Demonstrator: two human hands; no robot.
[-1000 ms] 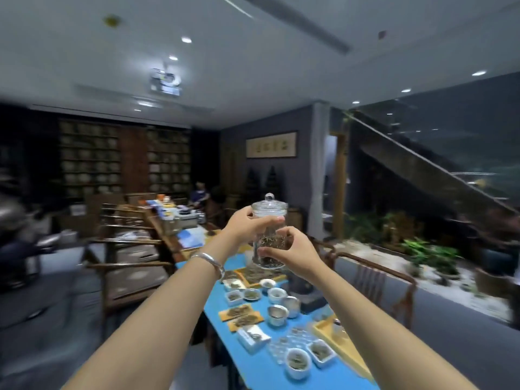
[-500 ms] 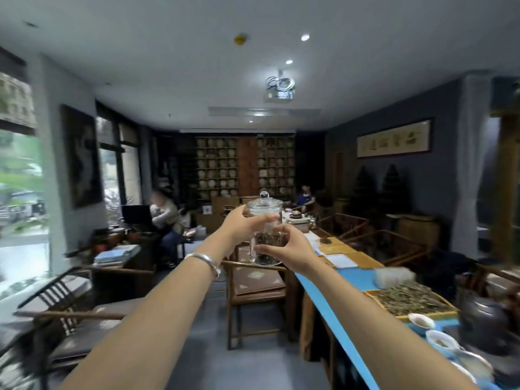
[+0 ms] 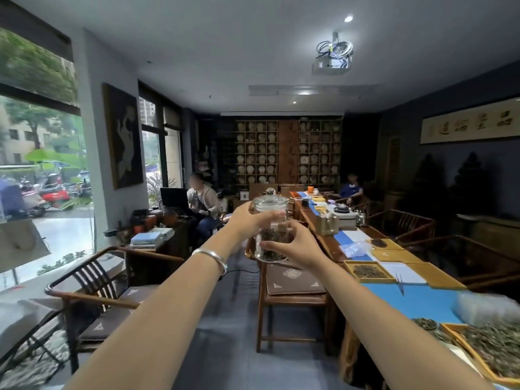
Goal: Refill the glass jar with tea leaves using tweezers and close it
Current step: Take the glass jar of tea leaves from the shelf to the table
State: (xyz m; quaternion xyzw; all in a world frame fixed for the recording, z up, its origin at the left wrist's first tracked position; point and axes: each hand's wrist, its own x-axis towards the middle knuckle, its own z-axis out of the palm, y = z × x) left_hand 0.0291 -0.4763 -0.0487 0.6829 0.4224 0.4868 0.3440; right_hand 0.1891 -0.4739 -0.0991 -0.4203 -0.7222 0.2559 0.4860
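Tea-room interior with windows on the left, a far wall of shelving, and a long wooden table [image 3: 332, 240] running from near right toward the far end. Both arms reach out at mid-frame, well above the floor and left of the table. Left hand [image 3: 244, 220], a silver bracelet [image 3: 211, 257] on its wrist, curls its fingers round the upper part of the glass jar [image 3: 271, 229] just under the rim; right hand [image 3: 292, 246] wraps the lower body, thumb across the near side. The two-handed hold, one hand high and one low, likely steadies a smooth, breakable vessel carried in the air. The jar stands upright; its glass lid [image 3: 270, 197], with a round knob, sits in place. Dark tea leaves [image 3: 271, 237] fill roughly the lower half, so the refill appears unfinished.

On the table's blue runner [image 3: 416, 301], a yellow tray [image 3: 368, 273] holds a loose heap of dark leaf, and slim metal tweezers [image 3: 400, 283] lie just beside it, untouched. At the near right corner a larger tray [image 3: 495, 350] carries paler leaf. Further trays and teaware line the far end. Two seated people occupy the far room; wooden chairs [image 3: 292, 288] stand between jar and floor.
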